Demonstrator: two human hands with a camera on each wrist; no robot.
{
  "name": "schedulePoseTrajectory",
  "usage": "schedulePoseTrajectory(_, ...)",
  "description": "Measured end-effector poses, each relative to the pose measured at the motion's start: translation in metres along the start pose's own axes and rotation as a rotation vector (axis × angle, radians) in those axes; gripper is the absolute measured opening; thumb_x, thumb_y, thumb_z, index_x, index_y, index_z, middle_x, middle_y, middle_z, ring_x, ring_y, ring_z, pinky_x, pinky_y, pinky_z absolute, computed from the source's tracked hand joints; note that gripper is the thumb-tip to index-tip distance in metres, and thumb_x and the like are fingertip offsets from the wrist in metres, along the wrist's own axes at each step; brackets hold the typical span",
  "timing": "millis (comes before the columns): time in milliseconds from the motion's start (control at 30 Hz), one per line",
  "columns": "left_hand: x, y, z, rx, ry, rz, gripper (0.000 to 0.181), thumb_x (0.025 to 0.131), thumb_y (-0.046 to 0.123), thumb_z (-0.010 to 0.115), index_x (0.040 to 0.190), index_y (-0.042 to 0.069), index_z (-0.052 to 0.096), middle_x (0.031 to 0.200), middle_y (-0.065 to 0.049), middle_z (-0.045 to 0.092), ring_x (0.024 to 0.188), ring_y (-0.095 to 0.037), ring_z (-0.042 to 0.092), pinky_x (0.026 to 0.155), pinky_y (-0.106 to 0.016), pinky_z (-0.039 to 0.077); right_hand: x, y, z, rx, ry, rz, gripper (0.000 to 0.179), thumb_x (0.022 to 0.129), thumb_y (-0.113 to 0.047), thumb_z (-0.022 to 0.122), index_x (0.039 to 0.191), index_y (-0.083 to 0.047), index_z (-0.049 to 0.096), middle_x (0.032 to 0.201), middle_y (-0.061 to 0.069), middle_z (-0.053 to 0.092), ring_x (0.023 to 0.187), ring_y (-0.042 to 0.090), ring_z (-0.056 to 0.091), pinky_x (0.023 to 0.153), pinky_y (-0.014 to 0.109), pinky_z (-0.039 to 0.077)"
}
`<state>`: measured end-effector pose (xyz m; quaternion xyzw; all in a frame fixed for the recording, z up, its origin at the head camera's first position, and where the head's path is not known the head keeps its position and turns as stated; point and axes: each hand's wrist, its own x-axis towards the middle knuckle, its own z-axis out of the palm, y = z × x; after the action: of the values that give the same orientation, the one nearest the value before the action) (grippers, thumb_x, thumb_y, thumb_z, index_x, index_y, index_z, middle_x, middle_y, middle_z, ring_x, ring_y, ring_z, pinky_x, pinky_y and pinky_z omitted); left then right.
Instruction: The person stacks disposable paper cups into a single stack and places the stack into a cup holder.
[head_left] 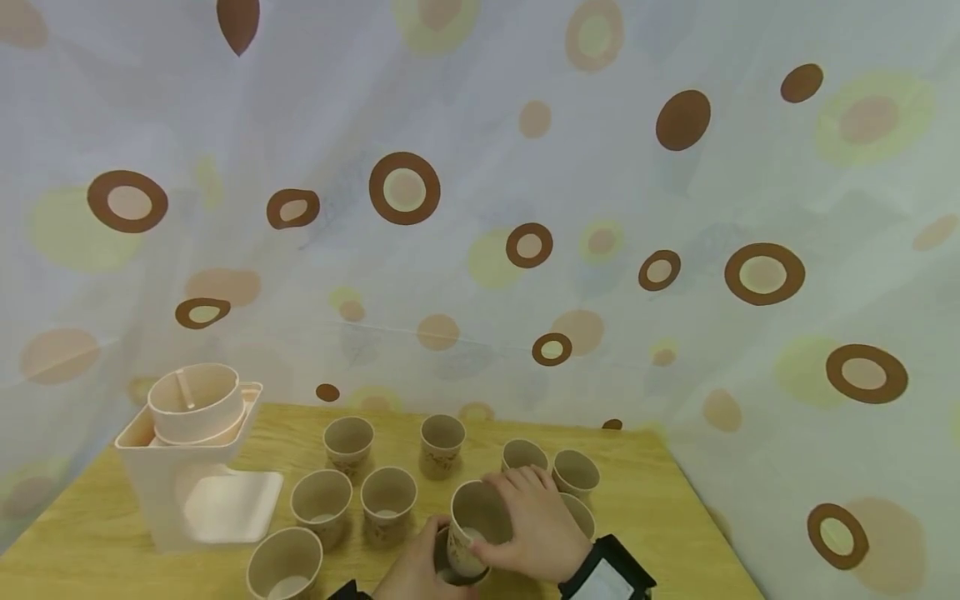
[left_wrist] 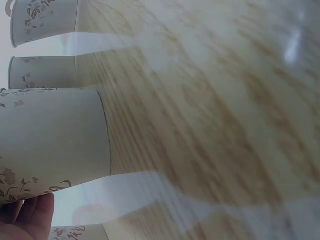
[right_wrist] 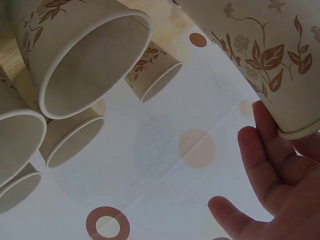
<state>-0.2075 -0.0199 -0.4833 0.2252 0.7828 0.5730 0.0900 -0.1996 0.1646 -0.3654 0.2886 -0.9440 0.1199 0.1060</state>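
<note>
My right hand (head_left: 536,525) grips a paper cup (head_left: 480,508) by its rim, thumb on the near side and fingers on the far side. This cup's lower end overlaps a second paper cup (head_left: 444,567) beneath it; how deep it sits inside cannot be told. My left hand (head_left: 420,567) holds that lower cup from the left. In the left wrist view, left fingertips (left_wrist: 42,212) touch a cup (left_wrist: 55,135) printed with brown flowers. The right wrist view has my right fingers (right_wrist: 260,162) at the rim of a flowered cup (right_wrist: 280,65).
Several upright paper cups stand left and ahead of my hands, including a near-left cup (head_left: 285,562) and a far cup (head_left: 442,442). More cups (head_left: 576,471) stand behind my right hand. A beige plastic device (head_left: 161,492) with a round top is at left on the wooden table (head_left: 660,517). A dotted curtain (head_left: 480,292) hangs behind.
</note>
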Motion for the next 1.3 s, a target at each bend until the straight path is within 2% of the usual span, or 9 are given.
schedulePoseTrajectory(100,-0.001,0.001,-0.001,-0.012,-0.008,0.015,0.077,0.073,0.026,0.078,0.131,-0.003,0.037,0.127,-0.019,0.052,0.11,-0.034,0.055,0.087,-0.042,0.048,0.001,0.001,0.001,0.013,-0.036,0.011,0.063,0.077,-0.054,0.063,0.121,-0.009,0.057,0.114,0.007,0.061,0.108,0.026,0.054,0.101,0.05,0.034)
schedulePoseTrajectory(300,-0.002,0.0,0.002,0.046,0.011,0.044,0.073,0.072,0.025,0.079,0.128,0.0,0.04,0.121,-0.016,0.055,0.105,-0.029,0.058,0.082,-0.032,0.05,-0.001,-0.001,0.002,0.001,-0.059,0.0,0.061,0.077,-0.053,0.064,0.12,-0.01,0.058,0.114,0.006,0.062,0.103,0.024,0.054,0.101,0.049,0.034)
schedulePoseTrajectory(400,-0.004,-0.002,0.004,0.076,0.026,0.047,0.072,0.071,0.027,0.079,0.127,0.001,0.041,0.12,-0.014,0.056,0.104,-0.028,0.059,0.082,-0.032,0.05,-0.003,-0.002,0.002,-0.007,-0.07,-0.008,0.062,0.076,-0.053,0.064,0.12,-0.01,0.058,0.113,0.006,0.062,0.103,0.023,0.054,0.101,0.048,0.034)
schedulePoseTrajectory(533,-0.003,-0.001,0.005,0.054,0.043,0.046,0.075,0.07,0.028,0.08,0.127,0.002,0.039,0.123,-0.015,0.053,0.107,-0.028,0.056,0.087,-0.035,0.048,-0.002,-0.004,0.004,-0.018,-0.09,-0.025,0.061,0.076,-0.051,0.065,0.12,-0.009,0.058,0.11,0.005,0.062,0.105,0.022,0.055,0.101,0.047,0.034)
schedulePoseTrajectory(700,0.003,-0.002,0.002,0.08,0.098,0.07,0.076,0.069,0.031,0.081,0.126,0.003,0.04,0.123,-0.013,0.053,0.109,-0.027,0.055,0.091,-0.036,0.046,0.007,-0.005,0.003,-0.045,-0.116,-0.051,0.061,0.077,-0.049,0.065,0.121,-0.007,0.058,0.107,0.007,0.062,0.103,0.023,0.055,0.101,0.048,0.034)
schedulePoseTrajectory(833,0.008,-0.004,-0.001,0.107,0.105,0.089,0.078,0.068,0.028,0.082,0.127,0.001,0.04,0.123,-0.014,0.054,0.111,-0.028,0.055,0.094,-0.04,0.045,0.012,-0.004,0.005,-0.041,-0.145,-0.043,0.062,0.076,-0.047,0.067,0.121,-0.007,0.057,0.108,0.009,0.062,0.105,0.027,0.054,0.103,0.05,0.033)
schedulePoseTrajectory(1000,0.009,-0.007,-0.002,0.111,0.082,0.065,0.079,0.068,0.027,0.082,0.13,0.003,0.039,0.125,-0.014,0.054,0.113,-0.028,0.055,0.096,-0.042,0.044,0.013,-0.004,0.011,-0.034,-0.181,-0.026,0.063,0.075,-0.048,0.067,0.121,-0.006,0.057,0.109,0.009,0.062,0.105,0.027,0.053,0.103,0.052,0.032)
schedulePoseTrajectory(1133,0.006,-0.008,-0.001,0.076,0.06,0.026,0.079,0.068,0.027,0.082,0.131,0.004,0.039,0.126,-0.013,0.054,0.114,-0.027,0.055,0.095,-0.042,0.044,0.011,-0.004,0.017,-0.037,-0.206,-0.022,0.065,0.074,-0.048,0.068,0.121,-0.005,0.057,0.109,0.01,0.062,0.104,0.027,0.053,0.102,0.053,0.032)
schedulePoseTrajectory(1300,0.004,-0.006,0.0,0.052,0.051,0.008,0.078,0.07,0.03,0.08,0.13,0.004,0.04,0.125,-0.013,0.055,0.113,-0.027,0.055,0.094,-0.042,0.044,0.01,0.001,0.022,-0.015,-0.234,0.008,0.067,0.074,-0.049,0.068,0.123,-0.005,0.057,0.113,0.012,0.061,0.109,0.032,0.053,0.103,0.055,0.03)
